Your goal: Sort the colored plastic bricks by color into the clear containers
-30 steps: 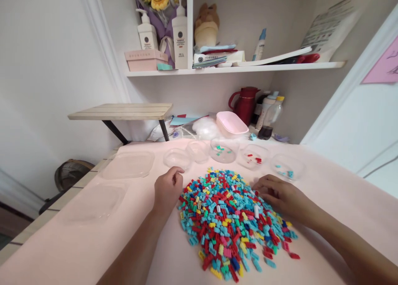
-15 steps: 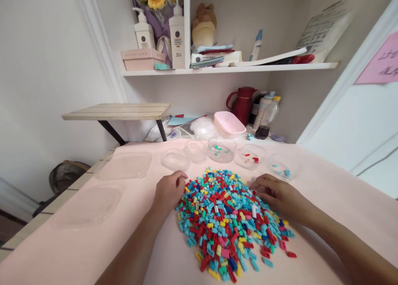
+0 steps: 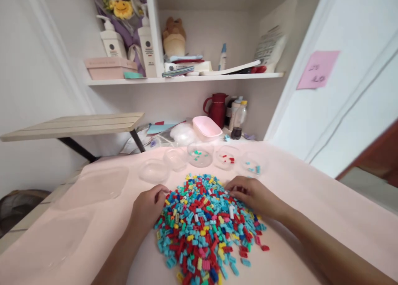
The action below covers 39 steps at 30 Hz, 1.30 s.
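A heap of small plastic building bricks (image 3: 205, 222), mostly light blue, red and yellow, lies on the pink table cover. At its upper left edge rests my left hand (image 3: 149, 206), with fingers curled in and the thumb side by the bricks. What it holds, if anything, is hidden. My right hand (image 3: 253, 196) touches the heap's upper right edge; its fingers bend inward and close toward the thumb, with the tips partly out of sight. Behind the heap stand clear tubs: one with green bricks (image 3: 196, 154), one with red bricks (image 3: 229, 159), one with light blue bricks (image 3: 257, 169).
Two more clear tubs, a left one (image 3: 153, 171) and a right one (image 3: 175, 159), stand behind my left hand. Clear lids (image 3: 102, 181) lie at the left. Further back are a pink basin (image 3: 207, 128), a red jug (image 3: 217, 110), bottles (image 3: 239, 121) and a small wooden stand (image 3: 77, 124).
The camera has turned to the right, so the whole scene sits further left in view. Both hands stay at about the same spots beside the heap, with similarly bent fingers.
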{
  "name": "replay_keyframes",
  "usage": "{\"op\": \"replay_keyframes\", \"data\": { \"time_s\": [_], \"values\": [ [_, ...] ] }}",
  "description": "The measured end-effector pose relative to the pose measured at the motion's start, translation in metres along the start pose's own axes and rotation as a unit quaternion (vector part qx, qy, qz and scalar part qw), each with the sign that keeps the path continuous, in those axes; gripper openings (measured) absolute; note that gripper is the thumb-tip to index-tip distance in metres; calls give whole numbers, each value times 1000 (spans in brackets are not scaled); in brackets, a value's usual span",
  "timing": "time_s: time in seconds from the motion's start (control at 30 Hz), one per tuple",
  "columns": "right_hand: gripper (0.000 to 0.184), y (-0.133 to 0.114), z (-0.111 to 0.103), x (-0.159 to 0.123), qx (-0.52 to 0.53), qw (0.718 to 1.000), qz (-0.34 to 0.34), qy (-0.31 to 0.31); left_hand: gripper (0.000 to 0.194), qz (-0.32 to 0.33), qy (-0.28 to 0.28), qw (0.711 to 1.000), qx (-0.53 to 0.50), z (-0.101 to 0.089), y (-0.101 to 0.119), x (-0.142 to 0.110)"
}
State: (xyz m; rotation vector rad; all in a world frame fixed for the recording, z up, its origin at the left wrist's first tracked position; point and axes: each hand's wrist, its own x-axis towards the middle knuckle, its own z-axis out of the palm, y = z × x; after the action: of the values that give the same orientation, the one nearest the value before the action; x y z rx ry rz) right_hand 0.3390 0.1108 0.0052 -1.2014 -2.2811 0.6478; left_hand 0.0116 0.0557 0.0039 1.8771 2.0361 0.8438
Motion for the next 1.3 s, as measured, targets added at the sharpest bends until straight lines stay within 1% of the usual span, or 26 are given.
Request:
{"op": "replay_keyframes", "data": {
  "time_s": [0.07,0.17,0.23,0.33,0.4,0.5,0.6,0.7,0.83,0.93,1.03,1.1,1.3],
  "values": [
    [19,-3,-1,0,33,999,-2,2,28,-3,-5,1000,6,-1,-1,2],
    [18,-5,-4,1,77,997,-5,2,28,-23,-27,999,17,-1,-3,6],
    [18,-6,-7,0,110,994,5,-2,29,-35,-34,998,29,-1,-5,8],
    [21,-7,-14,-1,180,983,21,-5,31,-49,-38,997,48,-2,-6,9],
    [23,-7,-18,-1,210,977,26,8,33,-49,-38,997,49,-3,-6,9],
    [20,-6,-20,-1,185,981,43,40,33,-41,-33,998,40,-4,-6,10],
    [19,-6,-22,-1,133,989,47,43,32,-32,-26,999,34,-4,-6,12],
    [21,-3,-27,-2,105,993,46,28,33,-26,-14,999,34,-4,-5,12],
    [17,5,-38,-6,111,991,68,-9,31,-17,-12,999,32,-6,-2,12],
    [17,9,-41,-9,111,991,59,-41,31,-16,-13,999,32,-7,-1,13],
    [24,9,-37,-10,104,991,26,-79,31,-20,-11,999,37,-6,-2,13],
    [26,7,-33,-9,88,992,16,-91,30,-24,-9,999,41,-6,-3,13],
    [15,1,-24,-6,60,997,19,-48,30,-19,-5,999,41,-5,-2,12]
  ]
}}
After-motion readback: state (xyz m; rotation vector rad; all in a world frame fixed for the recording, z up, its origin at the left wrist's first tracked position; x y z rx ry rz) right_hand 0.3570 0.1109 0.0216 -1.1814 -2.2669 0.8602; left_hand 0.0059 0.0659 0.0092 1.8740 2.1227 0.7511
